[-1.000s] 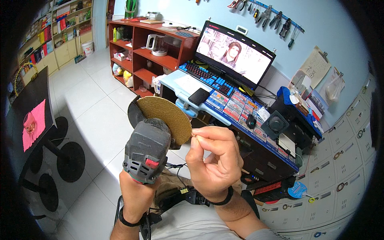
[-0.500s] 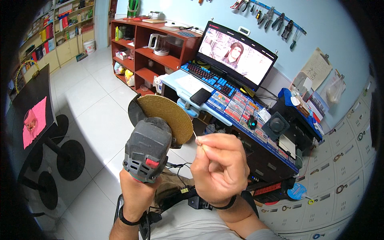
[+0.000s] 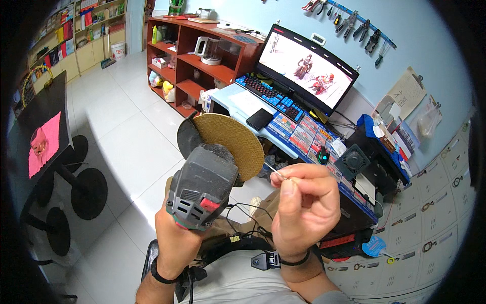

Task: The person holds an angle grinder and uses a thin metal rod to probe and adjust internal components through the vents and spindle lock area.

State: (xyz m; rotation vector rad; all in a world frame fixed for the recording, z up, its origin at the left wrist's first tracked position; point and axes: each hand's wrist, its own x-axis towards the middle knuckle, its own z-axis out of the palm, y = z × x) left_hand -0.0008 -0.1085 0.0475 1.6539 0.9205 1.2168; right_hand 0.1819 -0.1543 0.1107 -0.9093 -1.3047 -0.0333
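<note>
The left hand (image 3: 177,238) is clamped around the grey plastic angle grinder with a red switch (image 3: 202,187), held upright in front of the chest, its tan abrasive disc (image 3: 230,142) facing away under a dark guard. The right hand (image 3: 304,207) pinches a thin pale metal pin (image 3: 276,171) between thumb and forefinger, its tip just beside the disc's lower edge; half a second ago the hand sat slightly lower and the screen showed a different picture. Beyond lie the white tiled floor (image 3: 126,137), a pale blue desk (image 3: 238,101) with a blue keyboard (image 3: 268,93) and black monitor (image 3: 309,66), and red-brown shelves (image 3: 202,55). The pin's held end is hidden by the fingers, and whether its tip touches the disc cannot be told.
</note>
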